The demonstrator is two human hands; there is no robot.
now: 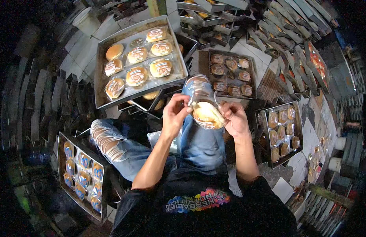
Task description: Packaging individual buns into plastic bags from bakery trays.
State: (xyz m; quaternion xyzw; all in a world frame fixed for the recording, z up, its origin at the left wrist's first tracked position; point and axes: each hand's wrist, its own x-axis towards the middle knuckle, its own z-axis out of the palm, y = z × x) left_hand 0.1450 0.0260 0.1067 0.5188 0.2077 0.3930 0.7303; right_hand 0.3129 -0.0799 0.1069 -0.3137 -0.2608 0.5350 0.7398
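Observation:
Above my right thigh, a round bread bun [207, 116] hangs in a clear plastic bag [202, 100]. My left hand [176, 114] pinches the bag's left edge between thumb and finger. On the other side, my right hand [234, 118] grips the bag's right edge beside the bun. Ahead and to the left lies a metal tray [97, 86] holding several bagged buns [137, 76] with brown swirls. One plain-looking bun [114, 52] sits in its far left corner. In my lap, partly under my left forearm, is a pile of clear plastic bags [154, 138].
A tray of blue-marked bagged buns [83, 161] stands tilted at my left. Two more trays of buns, one ahead [232, 74] and one at right [282, 130], rest near my right knee. Stacked trays [289, 32] rise at the far right. A white bucket [86, 21] stands far left.

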